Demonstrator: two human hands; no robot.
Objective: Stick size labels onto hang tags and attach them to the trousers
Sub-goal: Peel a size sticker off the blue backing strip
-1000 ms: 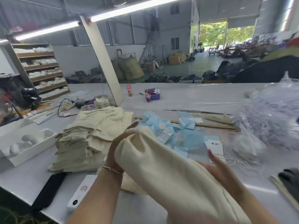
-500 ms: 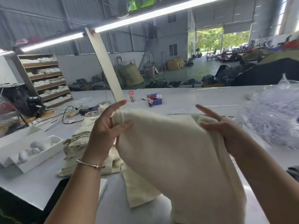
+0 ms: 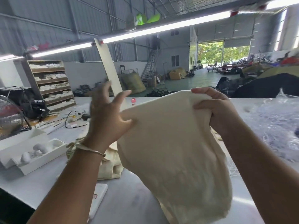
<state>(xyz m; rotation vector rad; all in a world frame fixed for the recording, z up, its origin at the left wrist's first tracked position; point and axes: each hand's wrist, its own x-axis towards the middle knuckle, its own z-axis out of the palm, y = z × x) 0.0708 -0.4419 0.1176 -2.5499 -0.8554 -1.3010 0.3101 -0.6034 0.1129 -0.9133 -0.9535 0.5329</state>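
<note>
The cream trousers (image 3: 169,143) hang lengthwise from the right hand (image 3: 215,110), whose fingers (image 3: 202,92) are clamped over the top edge, above the table (image 3: 132,202). The left hand (image 3: 106,120), fingers (image 3: 123,96) spread apart, presses the cloth's left edge. No hang tag shows; the right hand has the firmer hold.
</note>
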